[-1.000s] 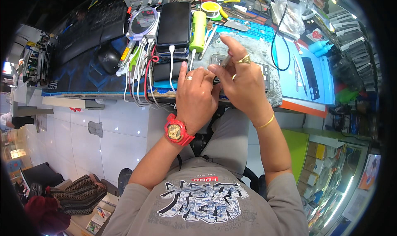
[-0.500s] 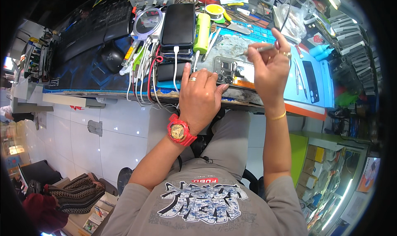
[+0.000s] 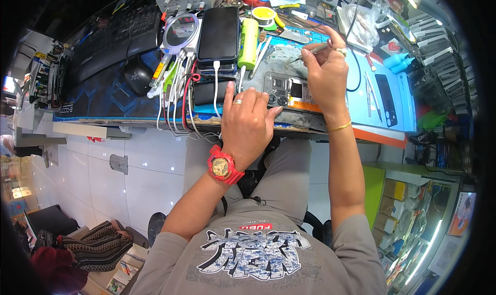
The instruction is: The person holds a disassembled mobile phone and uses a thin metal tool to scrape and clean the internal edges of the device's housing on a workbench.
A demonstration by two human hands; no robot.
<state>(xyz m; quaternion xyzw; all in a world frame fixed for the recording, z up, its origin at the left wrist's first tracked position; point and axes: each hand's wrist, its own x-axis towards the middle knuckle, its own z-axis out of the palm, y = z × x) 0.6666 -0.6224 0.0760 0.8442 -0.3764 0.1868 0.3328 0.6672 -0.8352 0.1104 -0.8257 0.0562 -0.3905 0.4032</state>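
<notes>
1. Our left hand (image 3: 245,120) rests back upward at the near edge of the worktop (image 3: 305,120), fingers loosely together and thumb spread to the right; we cannot tell whether it presses on anything.
2. Our right hand (image 3: 330,80) pinches a slim tool (image 3: 317,49) between thumb and fingers, its tip pointing left and near.
3. The opened phone (image 3: 293,92) lies on the grey mat (image 3: 279,57) between our hands, its right end hidden behind the right one.
4. Left of it we see a black phone (image 3: 218,34) with a white cable (image 3: 216,85) at its near end, and a lime-green cylinder (image 3: 248,42) just beside that phone.
5. Farther right, a dark panel (image 3: 386,99) lies on a blue sheet (image 3: 402,99).
</notes>
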